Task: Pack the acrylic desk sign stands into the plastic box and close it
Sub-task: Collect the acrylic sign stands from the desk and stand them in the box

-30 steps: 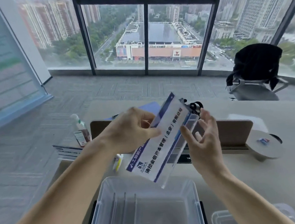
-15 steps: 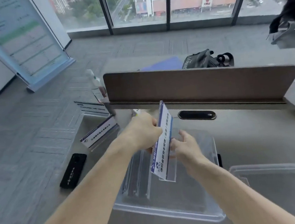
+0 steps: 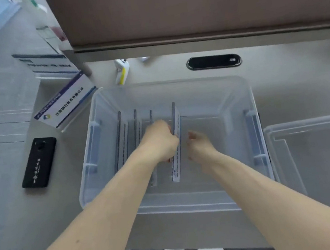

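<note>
Step in hand: loading stands into the box (image 3: pixel 238 99). The clear box sits open on the counter (image 3: pixel 279 81), directly below the camera.

Both hands are down inside the box. Left hand (image 3: pixel 158 142) is closed on a stand (image 3: pixel 178 144), gripping it from its left face. Right hand (image 3: pixel 198 143) is just beside the stand's right face, fingers curled; whether it touches or grips the stand, cannot tell. The stand is upright on edge, printed card facing right, and appears to be at or near the box floor; contact with the floor is not visible.

Already packed: three stands (image 3: pixel 120 142) standing on edge in a row to the left of the held one, all parallel to it. The right half of the box is bare.

Still on the counter, left of the box: one stand with a printed card (image 3: pixel 64 108) touching or just beside the box's far left corner, and another (image 3: pixel 48 64) behind it. A black phone (image 3: pixel 38 162) lies left of the box. The lid (image 3: pixel 318 160) lies just right of the box, off.

Judgement: task is partway through; at least two stands remain out and the lid is not yet on.

Next move calls for: seat the held stand parallel to the row, release it without tipping its neighbours, then reach left for the nearer stand on the counter.
</note>
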